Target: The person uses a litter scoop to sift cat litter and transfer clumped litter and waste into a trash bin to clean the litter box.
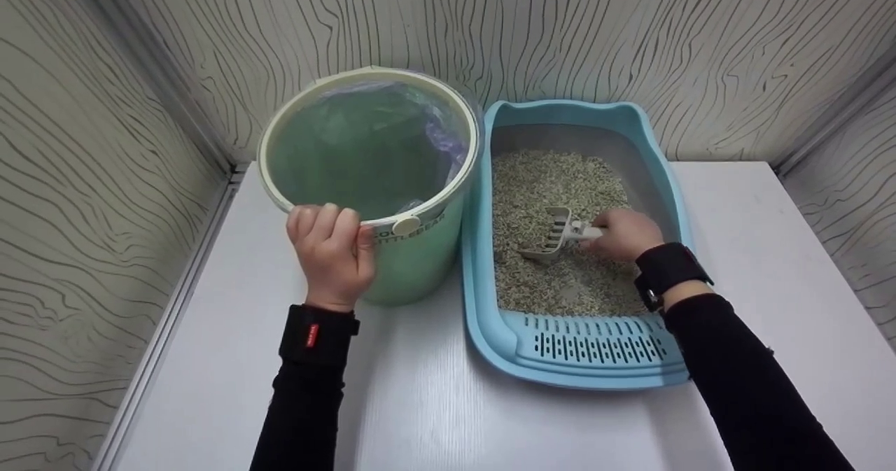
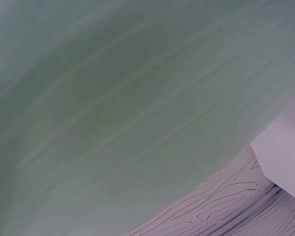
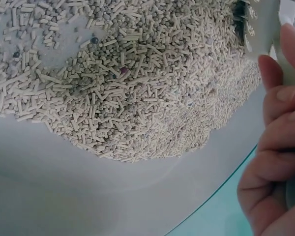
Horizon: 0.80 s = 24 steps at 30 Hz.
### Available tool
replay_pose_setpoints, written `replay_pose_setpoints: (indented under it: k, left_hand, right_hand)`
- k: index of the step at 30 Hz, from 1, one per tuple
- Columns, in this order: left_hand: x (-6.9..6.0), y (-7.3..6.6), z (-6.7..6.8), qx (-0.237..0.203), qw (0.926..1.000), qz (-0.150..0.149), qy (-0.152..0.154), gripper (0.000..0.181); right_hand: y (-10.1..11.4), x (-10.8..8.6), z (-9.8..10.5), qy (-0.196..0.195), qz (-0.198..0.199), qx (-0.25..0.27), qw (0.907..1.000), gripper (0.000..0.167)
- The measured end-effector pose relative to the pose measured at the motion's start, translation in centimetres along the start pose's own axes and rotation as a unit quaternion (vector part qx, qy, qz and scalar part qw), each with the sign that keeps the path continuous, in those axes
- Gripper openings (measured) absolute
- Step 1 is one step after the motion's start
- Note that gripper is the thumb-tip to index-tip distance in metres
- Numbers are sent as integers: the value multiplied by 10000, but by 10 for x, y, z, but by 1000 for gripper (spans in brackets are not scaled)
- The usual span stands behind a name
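My left hand point(image 1: 329, 254) grips the cream rim of a green bucket point(image 1: 416, 264), fingers curled over its front edge. A thin clear-purple bag point(image 1: 442, 135) lines the bucket. In the left wrist view the ribbed bucket wall point(image 2: 128, 98) fills most of the picture, and the hand is out of sight. With curled fingers, my right hand point(image 1: 628, 234) holds a pale litter scoop point(image 1: 558, 232) by its handle. The slotted scoop head is tilted, its lower edge at the litter point(image 1: 546, 177) in a blue litter box point(image 1: 483, 331). Pellets and the hand point(image 3: 278, 142) show up close in the right wrist view.
Bucket and litter box stand side by side on a white tabletop point(image 1: 413, 401), the bucket on the left. A slotted step point(image 1: 595, 345) forms the box's front. Wood-patterned panels point(image 1: 560, 30) enclose the back and both sides.
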<state>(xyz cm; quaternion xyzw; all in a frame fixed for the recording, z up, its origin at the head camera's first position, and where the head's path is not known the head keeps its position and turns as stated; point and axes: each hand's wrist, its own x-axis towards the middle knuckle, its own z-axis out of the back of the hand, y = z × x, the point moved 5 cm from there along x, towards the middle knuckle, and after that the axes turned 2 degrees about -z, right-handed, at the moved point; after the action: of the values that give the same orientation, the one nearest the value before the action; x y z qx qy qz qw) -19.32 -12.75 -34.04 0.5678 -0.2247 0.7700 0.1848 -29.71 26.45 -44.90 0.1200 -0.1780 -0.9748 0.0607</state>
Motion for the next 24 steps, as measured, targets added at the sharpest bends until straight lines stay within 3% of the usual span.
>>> replay_pose_setpoints:
  k: [7,17,24]
  left_hand:
    - [-1,0,0,51,10000,-21,20,56]
    - [0,0,0,106,9999,-58,43,56]
    - [0,1,0,89,9999,-47,2,56]
  right_hand:
    - [-10,-4,11,16,37,497,9988,24]
    - [-14,-11,21,-593,54,1451,9876,32]
    - [-16,-12,19,-988,87,1753,9795,28]
